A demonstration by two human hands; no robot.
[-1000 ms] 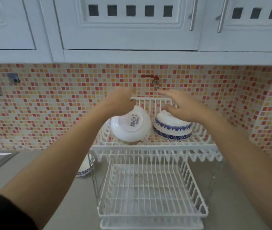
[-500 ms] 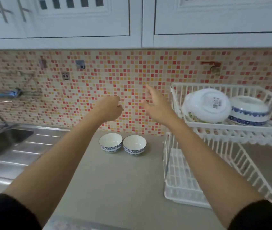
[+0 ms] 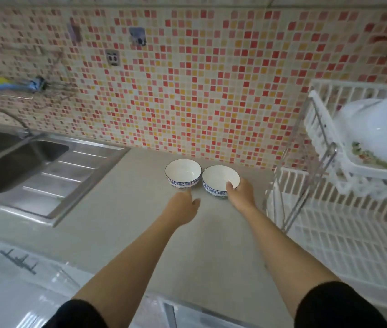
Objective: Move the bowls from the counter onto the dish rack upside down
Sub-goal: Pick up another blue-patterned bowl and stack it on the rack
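Observation:
Two small white bowls with blue patterned bands stand upright side by side on the counter by the tiled wall. My right hand (image 3: 241, 194) grips the right bowl (image 3: 218, 179), thumb over its near rim. My left hand (image 3: 184, 204) is just in front of the left bowl (image 3: 183, 172), fingers curled, touching or nearly touching its near side; I cannot tell whether it grips it. The white two-tier dish rack (image 3: 329, 166) stands to the right. A large white bowl (image 3: 376, 129) lies upside down on its upper tier.
A steel sink (image 3: 10, 162) with drainboard and faucet lies at the left. The grey counter (image 3: 140, 233) stretches between sink and rack. The mosaic wall carries an outlet and hooks. The rack's lower tier (image 3: 343, 237) holds nothing that I can see.
The view swung left and down from the rack to the counter. Both hands came down from the rack's upper tier to the two small bowls; the right hand took hold of the right bowl.

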